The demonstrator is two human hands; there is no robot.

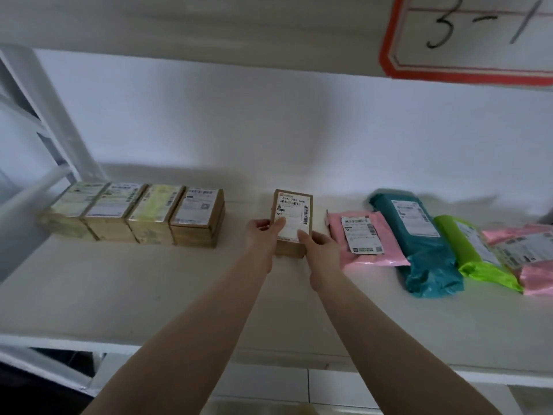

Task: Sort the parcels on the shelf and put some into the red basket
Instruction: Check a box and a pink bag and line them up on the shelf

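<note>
Both hands held one small brown box [291, 223] in the middle of the white shelf [179, 295]: the left hand [260, 235] gripped its left edge and the right hand [318, 242] its right, thumbs pressed on the label. The box stood between a row of four boxes [134, 214] and a spread of soft bags [434, 235]. Squaring it against that row probably suited best, label kept upward. The red basket was nowhere in view, and the label print was too blurred to read.
</note>
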